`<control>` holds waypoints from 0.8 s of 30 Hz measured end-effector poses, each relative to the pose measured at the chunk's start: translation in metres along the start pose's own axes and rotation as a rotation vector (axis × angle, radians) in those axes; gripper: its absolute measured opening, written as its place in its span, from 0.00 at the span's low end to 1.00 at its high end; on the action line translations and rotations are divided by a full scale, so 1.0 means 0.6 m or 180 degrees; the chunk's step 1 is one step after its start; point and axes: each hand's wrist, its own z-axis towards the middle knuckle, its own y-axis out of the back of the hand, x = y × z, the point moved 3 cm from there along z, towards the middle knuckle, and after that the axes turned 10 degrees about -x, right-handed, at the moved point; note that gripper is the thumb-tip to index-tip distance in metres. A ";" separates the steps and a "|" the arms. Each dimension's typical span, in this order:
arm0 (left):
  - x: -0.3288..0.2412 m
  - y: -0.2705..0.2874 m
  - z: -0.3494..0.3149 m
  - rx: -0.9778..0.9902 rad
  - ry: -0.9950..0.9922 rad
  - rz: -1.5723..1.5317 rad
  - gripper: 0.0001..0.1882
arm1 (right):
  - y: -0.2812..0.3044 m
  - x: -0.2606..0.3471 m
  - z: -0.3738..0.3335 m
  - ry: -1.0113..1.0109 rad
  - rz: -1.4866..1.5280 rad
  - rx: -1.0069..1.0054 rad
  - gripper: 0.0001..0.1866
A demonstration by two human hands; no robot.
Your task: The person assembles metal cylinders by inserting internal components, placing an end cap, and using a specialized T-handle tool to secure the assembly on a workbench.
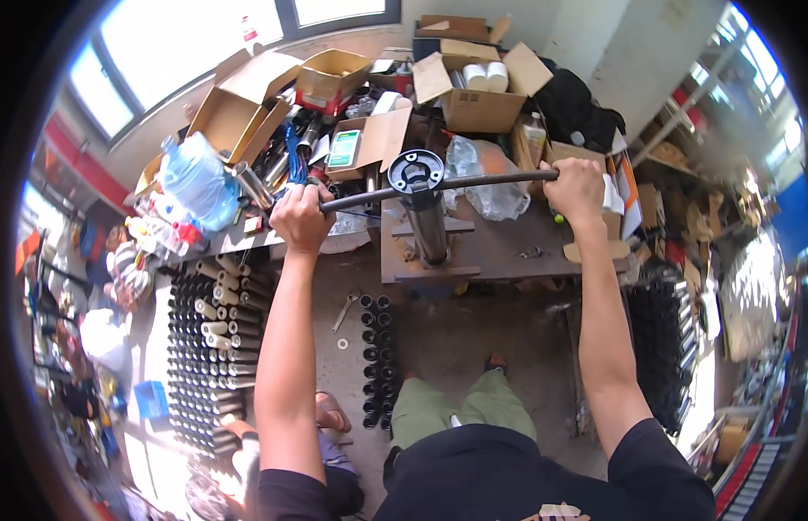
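A long dark metal bar (491,180) runs across in front of me, level with a round flanged head (407,183) that has several holes. My left hand (302,215) is closed around the bar's left end. At the other end my right hand (578,191) grips it, arm stretched out. Below the flange stands a shiny metal cylinder (428,233), upright at the bench edge, its lower part in a metal fixture (452,227). How the bar joins the head cannot be made out.
The bench (504,252) carries open cardboard boxes (482,108), a clear plastic bag (499,191) and a blue water jug (196,182). Rows of black tubes (378,356) and a wrench (343,313) are on the floor. Another person (335,469) is close at my lower left.
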 end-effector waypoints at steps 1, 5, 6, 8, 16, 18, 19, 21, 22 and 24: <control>0.007 -0.008 0.011 -0.0037 -0.0050 0.0112 0.14 | 0.013 0.005 -0.019 -0.0093 0.0030 0.0045 0.18; 0.007 -0.045 -0.003 0.0007 -0.0073 -0.0007 0.14 | 0.016 -0.008 -0.026 -0.0100 -0.0374 -0.0138 0.17; 0.009 -0.049 -0.003 -0.0011 -0.0036 -0.0048 0.14 | 0.018 -0.002 -0.022 -0.0069 -0.0388 -0.0100 0.17; 0.017 -0.060 -0.008 0.0036 -0.0100 -0.0056 0.14 | 0.032 0.011 -0.034 -0.0388 -0.0390 0.0119 0.17; 0.032 -0.137 0.029 0.0149 -0.0319 -0.0989 0.15 | 0.120 0.053 -0.131 -0.0444 -0.0462 -0.0046 0.15; 0.055 -0.135 0.031 0.0811 -0.0152 -0.0547 0.13 | 0.108 0.044 -0.132 -0.0478 -0.0160 0.0061 0.12; 0.043 -0.125 0.046 0.0863 -0.0181 -0.0166 0.11 | 0.099 0.039 -0.133 -0.0574 -0.0019 0.0224 0.10; -0.001 -0.091 0.051 0.0501 -0.0274 0.0369 0.21 | 0.082 0.010 -0.137 -0.0842 0.0426 0.0713 0.08; -0.061 -0.062 0.038 0.0014 -0.0055 0.0456 0.26 | 0.078 -0.009 -0.135 -0.1069 0.0600 0.0963 0.07; -0.169 -0.005 -0.019 0.0546 -0.1195 -0.0739 0.16 | 0.053 -0.020 -0.134 -0.0916 0.0904 0.0666 0.06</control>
